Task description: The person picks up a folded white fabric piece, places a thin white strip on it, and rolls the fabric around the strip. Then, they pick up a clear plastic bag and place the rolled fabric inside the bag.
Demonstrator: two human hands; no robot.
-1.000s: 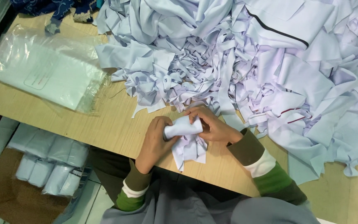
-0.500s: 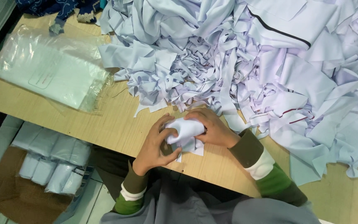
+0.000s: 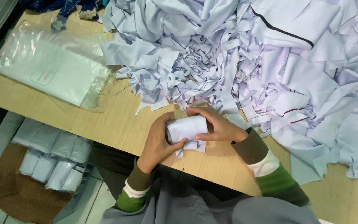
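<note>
Head view: left hand [image 3: 158, 139], right hand [image 3: 216, 126] both gripping rolled white cloth [image 3: 186, 127]; scrap heap [image 3: 245, 62] crowding 12 o'clock; plastic bag [image 3: 50, 68] lying 10 o'clock; cloth underside hidden.

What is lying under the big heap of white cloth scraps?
The scraps lie on a wooden table, bare at the near edge where both hands hold a white roll. The tabletop beneath the heap is covered, so anything there cannot be seen.

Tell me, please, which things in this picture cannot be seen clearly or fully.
Head view only:
- White cloth roll: its ends are covered by the left hand and right hand.
- Table: far side buried under the fabric pile.
- Wrapped bundles: partly hidden below the table edge.
</note>
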